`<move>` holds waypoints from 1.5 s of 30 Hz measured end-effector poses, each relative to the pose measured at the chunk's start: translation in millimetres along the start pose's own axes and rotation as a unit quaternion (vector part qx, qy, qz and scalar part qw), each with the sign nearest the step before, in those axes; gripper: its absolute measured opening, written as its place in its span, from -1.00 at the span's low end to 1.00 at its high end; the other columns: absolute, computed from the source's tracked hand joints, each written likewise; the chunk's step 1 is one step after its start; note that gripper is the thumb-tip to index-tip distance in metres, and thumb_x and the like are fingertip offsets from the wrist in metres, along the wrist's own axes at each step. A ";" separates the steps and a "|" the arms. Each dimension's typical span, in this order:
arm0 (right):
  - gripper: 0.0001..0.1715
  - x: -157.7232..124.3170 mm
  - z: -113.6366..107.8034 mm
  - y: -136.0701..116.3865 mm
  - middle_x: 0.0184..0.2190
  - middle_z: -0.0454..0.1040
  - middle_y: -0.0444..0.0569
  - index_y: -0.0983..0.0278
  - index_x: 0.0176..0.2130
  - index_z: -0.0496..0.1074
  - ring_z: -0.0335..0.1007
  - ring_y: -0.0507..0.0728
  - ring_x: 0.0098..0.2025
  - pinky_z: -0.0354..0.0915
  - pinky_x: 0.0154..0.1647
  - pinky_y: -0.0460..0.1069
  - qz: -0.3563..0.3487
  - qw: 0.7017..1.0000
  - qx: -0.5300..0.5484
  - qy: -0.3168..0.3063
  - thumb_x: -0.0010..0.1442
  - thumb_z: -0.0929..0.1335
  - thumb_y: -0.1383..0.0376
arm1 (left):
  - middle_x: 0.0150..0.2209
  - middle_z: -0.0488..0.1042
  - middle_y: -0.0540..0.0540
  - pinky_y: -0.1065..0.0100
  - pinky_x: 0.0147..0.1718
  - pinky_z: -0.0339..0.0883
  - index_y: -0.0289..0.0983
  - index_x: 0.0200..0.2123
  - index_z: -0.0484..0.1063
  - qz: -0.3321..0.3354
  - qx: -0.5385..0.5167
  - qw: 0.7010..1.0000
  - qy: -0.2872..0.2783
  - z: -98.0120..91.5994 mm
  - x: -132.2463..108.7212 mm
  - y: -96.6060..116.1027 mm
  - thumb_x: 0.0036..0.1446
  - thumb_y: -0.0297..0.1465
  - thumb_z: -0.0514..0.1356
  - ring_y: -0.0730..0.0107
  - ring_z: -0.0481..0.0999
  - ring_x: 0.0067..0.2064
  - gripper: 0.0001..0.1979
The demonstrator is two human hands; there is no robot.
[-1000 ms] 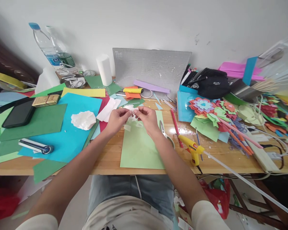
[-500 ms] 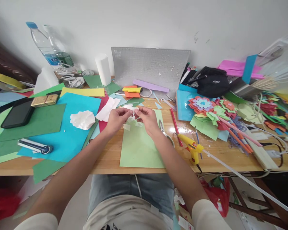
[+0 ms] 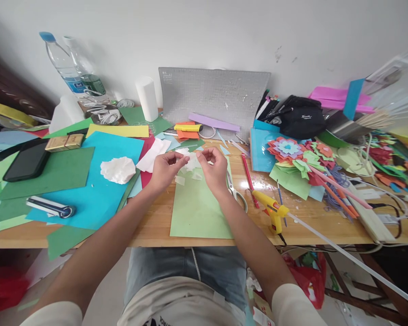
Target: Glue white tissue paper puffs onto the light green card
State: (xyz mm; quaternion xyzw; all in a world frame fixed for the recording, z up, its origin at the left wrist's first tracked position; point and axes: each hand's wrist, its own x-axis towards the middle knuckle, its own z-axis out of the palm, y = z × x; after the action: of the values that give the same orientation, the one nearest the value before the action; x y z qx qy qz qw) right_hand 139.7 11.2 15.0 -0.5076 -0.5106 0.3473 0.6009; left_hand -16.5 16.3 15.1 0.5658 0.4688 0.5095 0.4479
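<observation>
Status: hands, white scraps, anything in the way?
Left hand, right hand apart, grip unclear. White scraps at far end of light green sheet. Scissors close by on right.

Head-worn cam looks fwd & down from close abv desk (image 3: 153, 222), hands (image 3: 166, 173) approx mid-view, wall (image 3: 204, 36) up top.

L hand (image 3: 165, 170) & R hand (image 3: 215, 171) near, not touching; fingers (image 3: 174, 155) curled, arms (image 3: 117, 231) extd fwd.

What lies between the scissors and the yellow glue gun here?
In the head view, a slim red stick lies between them on the wooden tabletop.
</observation>
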 end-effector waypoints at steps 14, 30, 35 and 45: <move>-0.74 -3.4 1.6 -4.7 -0.50 0.42 -0.15 0.22 -0.41 0.54 0.27 0.01 -0.44 0.25 -0.45 -0.09 0.142 0.983 0.064 -0.098 -0.02 0.47 0.08 | -0.41 0.53 -0.05 0.41 -0.48 0.19 -0.26 -0.37 0.59 0.085 0.070 0.994 0.004 2.6 -2.6 -11.0 0.03 -0.13 0.37 0.48 0.32 -0.44 -0.71; -0.72 3.6 -2.2 7.8 -0.52 0.40 -0.16 0.24 -0.40 0.47 0.25 0.00 -0.48 0.20 -0.48 -0.09 0.091 0.990 0.011 -0.103 0.05 0.42 0.07 | -0.55 0.38 0.03 0.45 -0.60 0.10 -0.28 -0.43 0.50 -0.029 -0.079 0.995 0.044 -3.8 6.8 -5.4 -0.01 -0.18 0.35 0.59 0.20 -0.59 -0.72; -0.77 8.4 -7.2 8.2 -0.50 0.38 -0.15 0.24 -0.42 0.44 0.26 0.02 -0.43 0.22 -0.44 -0.09 0.078 0.992 0.000 -0.094 0.07 0.41 0.12 | -0.50 0.43 0.01 0.46 -0.61 0.10 -0.28 -0.43 0.48 -0.031 -0.070 0.995 0.070 -8.5 12.0 -10.1 -0.01 -0.19 0.34 0.58 0.21 -0.57 -0.73; -0.74 12.1 -1.7 4.8 -0.35 0.53 -0.08 0.24 -0.37 0.49 0.44 0.07 -0.30 0.38 -0.17 0.00 0.023 0.990 0.024 -0.137 0.09 0.42 0.09 | -0.60 0.31 0.07 0.47 -0.61 0.08 -0.28 -0.42 0.50 -0.039 -0.072 0.996 -0.017 -3.8 5.1 0.9 -0.07 -0.17 0.39 0.59 0.19 -0.60 -0.70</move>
State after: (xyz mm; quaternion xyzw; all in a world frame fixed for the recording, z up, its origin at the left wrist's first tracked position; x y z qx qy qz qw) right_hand 144.7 23.3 13.6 -0.4523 -0.5673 0.4399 0.5292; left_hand -20.0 21.4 17.1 0.5219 0.4450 0.5142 0.5150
